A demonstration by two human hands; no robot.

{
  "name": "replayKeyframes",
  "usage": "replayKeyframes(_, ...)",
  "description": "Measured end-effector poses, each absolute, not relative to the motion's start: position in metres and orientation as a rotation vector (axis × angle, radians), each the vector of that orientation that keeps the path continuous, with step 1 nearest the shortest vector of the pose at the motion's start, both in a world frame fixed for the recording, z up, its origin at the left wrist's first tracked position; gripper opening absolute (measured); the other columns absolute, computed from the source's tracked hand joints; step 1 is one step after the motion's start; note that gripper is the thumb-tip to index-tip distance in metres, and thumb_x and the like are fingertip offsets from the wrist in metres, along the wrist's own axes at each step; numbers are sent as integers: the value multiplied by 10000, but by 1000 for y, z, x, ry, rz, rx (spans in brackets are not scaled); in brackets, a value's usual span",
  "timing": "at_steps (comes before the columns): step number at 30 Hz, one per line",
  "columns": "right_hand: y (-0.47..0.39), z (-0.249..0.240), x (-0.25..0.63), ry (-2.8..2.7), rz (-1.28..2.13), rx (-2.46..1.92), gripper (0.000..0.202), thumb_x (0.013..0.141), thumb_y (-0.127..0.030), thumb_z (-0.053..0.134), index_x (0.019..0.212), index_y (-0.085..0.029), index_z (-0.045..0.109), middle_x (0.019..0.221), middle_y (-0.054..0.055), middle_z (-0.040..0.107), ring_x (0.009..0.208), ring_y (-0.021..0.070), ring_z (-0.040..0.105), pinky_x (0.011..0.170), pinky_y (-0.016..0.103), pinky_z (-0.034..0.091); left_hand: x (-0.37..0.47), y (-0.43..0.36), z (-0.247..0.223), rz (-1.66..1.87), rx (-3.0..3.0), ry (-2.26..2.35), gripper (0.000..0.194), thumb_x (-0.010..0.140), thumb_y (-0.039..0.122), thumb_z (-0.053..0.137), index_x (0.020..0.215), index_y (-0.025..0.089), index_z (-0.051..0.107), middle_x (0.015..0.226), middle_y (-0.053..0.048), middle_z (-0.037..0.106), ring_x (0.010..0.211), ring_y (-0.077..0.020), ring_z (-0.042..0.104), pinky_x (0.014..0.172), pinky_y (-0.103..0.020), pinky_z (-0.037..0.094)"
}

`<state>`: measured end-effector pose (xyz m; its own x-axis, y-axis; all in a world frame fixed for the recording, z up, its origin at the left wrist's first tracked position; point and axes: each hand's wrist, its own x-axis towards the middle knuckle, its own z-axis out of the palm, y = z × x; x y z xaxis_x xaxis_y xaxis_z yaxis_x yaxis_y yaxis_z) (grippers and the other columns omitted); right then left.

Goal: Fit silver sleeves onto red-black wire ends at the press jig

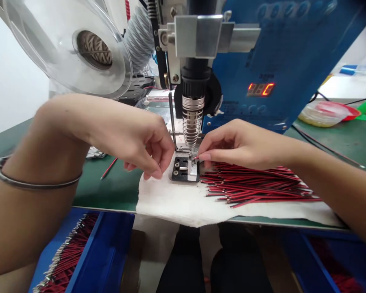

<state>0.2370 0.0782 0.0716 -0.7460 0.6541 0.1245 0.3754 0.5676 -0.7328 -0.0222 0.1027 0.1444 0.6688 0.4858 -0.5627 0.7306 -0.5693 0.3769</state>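
Left hand (143, 142): left of centre, fingertips bunched; can't tell whether they hold anything
Right hand (240, 144): pinching a slim red wire (196, 158) at the metal fixture (193, 171), mid-frame
Seemingly left: loose red-and-black wire pile (256, 185), right of centre, on ribbed white cloth (171, 205)
Seemingly done: silver-ended wires (70, 252), blue bin (90, 244), lower left

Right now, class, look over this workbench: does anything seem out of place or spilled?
Yes: one thin red wire lies alone on the green tabletop, left of the white ribbed cloth. It looks stray because many red-and-black wires lie bunched on that cloth. I see no spill.
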Motion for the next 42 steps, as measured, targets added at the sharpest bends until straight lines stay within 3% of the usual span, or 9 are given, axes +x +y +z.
replayKeyframes(5,71,65,230,-2270,1005,-918,174,990,-334,709,940,-181,774,856,34,832,743,174,755,655,286,560,-23,116,140,-511,2257,837,112,851,207,705,785,179,792,679,5,753,533,-121,644,457,-146,436)
replayKeyframes(11,64,66,225,-2374,621,-888,162,1001,-329,699,908,-224,779,799,5,797,659,164,683,620,312,494,-34,122,124,-169,2056,710,97,884,230,759,817,160,763,769,-9,809,553,-101,642,496,-169,497)
replayKeyframes(15,61,60,226,-2453,354,-828,174,1044,-324,649,955,-225,762,815,20,790,621,164,653,631,322,453,-38,122,113,-35,2059,663,123,917,246,766,939,134,812,806,-25,814,566,-88,618,529,-181,523)
replayKeyframes(19,59,52,226,-2451,219,-824,159,1064,-286,615,997,-216,741,821,25,773,657,174,659,651,312,432,-37,121,109,1,2024,647,168,933,274,780,889,117,817,698,-6,764,540,-76,598,503,-167,481)
replayKeyframes(26,56,48,226,-2443,229,-815,135,1062,-242,586,996,-206,698,806,25,748,619,161,616,624,312,415,-34,124,103,-25,1856,632,157,850,209,859,918,155,728,758,-20,819,563,-117,679,501,-182,543)
replayKeyframes(32,55,46,226,-2450,229,-805,116,1071,-228,585,1013,-206,683,815,15,744,605,149,607,615,304,412,-36,131,93,-84,1862,624,167,930,337,828,990,198,758,925,-66,864,518,-114,662,473,-210,524)
replayKeyframes(37,55,47,226,-2443,214,-837,128,1062,-232,584,988,-212,686,766,8,720,596,160,603,612,317,399,-32,133,86,-98,1904,528,243,978,431,779,948,191,766,899,-84,852,513,-98,625,491,-209,534)
replayKeyframes(42,50,51,224,-2431,235,-929,148,1058,-274,573,979,-217,684,767,17,727,588,180,595,616,346,377,-30,130,88,-96,1946,503,277,1030,469,702,936,208,700,780,-34,780,570,-118,654,535,-205,540)
